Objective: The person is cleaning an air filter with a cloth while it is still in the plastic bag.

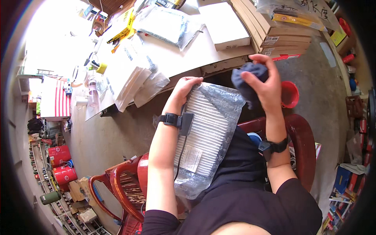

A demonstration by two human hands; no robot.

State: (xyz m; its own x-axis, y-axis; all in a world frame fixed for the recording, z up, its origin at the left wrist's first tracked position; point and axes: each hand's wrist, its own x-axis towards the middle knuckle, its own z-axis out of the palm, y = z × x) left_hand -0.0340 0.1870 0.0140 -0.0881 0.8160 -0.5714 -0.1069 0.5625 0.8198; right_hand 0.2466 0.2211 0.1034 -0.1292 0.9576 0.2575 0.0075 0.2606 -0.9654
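- Done: the pleated filter (206, 129) sits inside a clear bag (192, 188), over the person's lap.
- The left hand (181, 91) pinches the bag's far left corner.
- The right hand (270, 85) clutches a bunched dark cloth (248, 83) by the far right corner; contact is unclear.
- Whether the bag is sealed, and how much work remains, cannot be told.

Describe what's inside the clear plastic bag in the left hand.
Inside the bag, a white pleated panel shows, with a pale label over its lower part. Its underside cannot be seen.
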